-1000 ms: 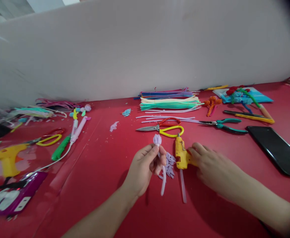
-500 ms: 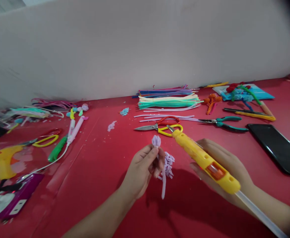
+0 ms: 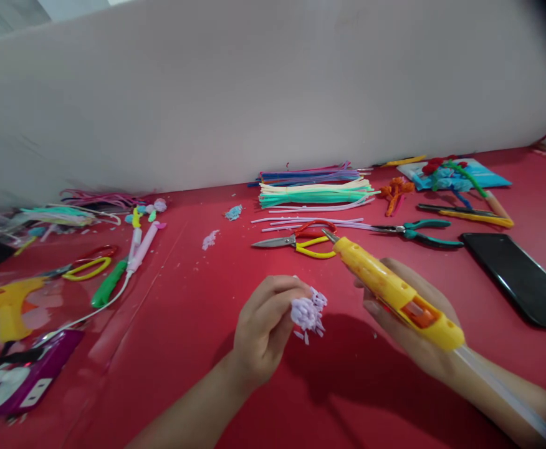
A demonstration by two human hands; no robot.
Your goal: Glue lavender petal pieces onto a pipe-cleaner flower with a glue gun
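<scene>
My left hand pinches a lilac pipe-cleaner flower, its fluffy head turned toward me; its stem is hidden behind my fingers. Partly covered by the flower, a small pile of cut lilac pieces lies on the red table. In my right hand is a yellow hot glue gun, with its nozzle pointing up and to the left and a clear glue stick sticking out of its back. The nozzle is apart from the flower. Just beyond it lie scissors with red and yellow handles.
Bundles of pipe cleaners lie along the white wall. To the right are green-handled pliers, tweezers and a black phone. A second yellow glue gun, a purple power strip and a white cord lie left.
My left hand has rotated and lowered, tipping the flower's head from upright toward me; the stem has gone out of sight. The glue gun has shifted slightly right.
</scene>
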